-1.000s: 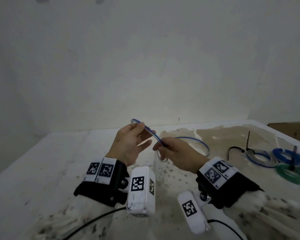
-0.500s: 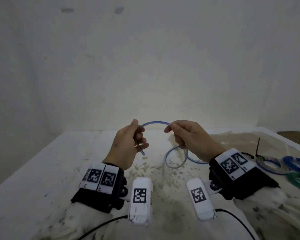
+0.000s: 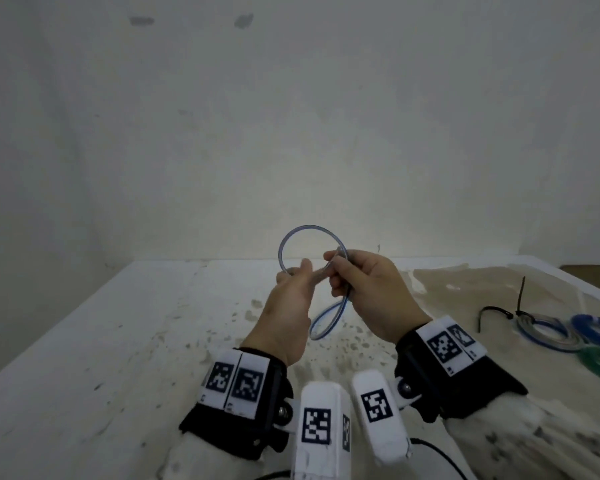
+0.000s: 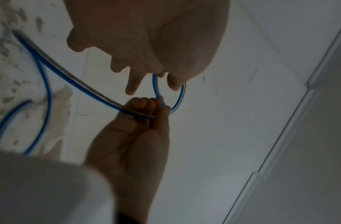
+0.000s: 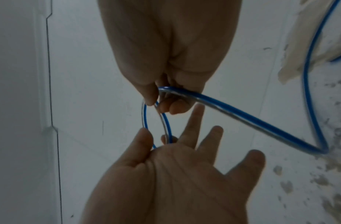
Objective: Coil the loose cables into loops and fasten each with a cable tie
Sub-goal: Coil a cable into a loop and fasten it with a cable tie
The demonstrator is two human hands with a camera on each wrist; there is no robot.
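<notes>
My left hand [image 3: 288,306] pinches the blue cable [image 3: 293,233] where its loop crosses; my right hand [image 3: 371,292] pinches the loop's other side, remaining fingers spread.

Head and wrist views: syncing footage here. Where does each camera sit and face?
Head: on the head, facing down at the table; left hand, right hand, wristbands show.
Left wrist: below the left hand, facing the right hand.
Right wrist: below the right hand, facing the left hand.
Shared: blue cable loop held by both hands.
</notes>
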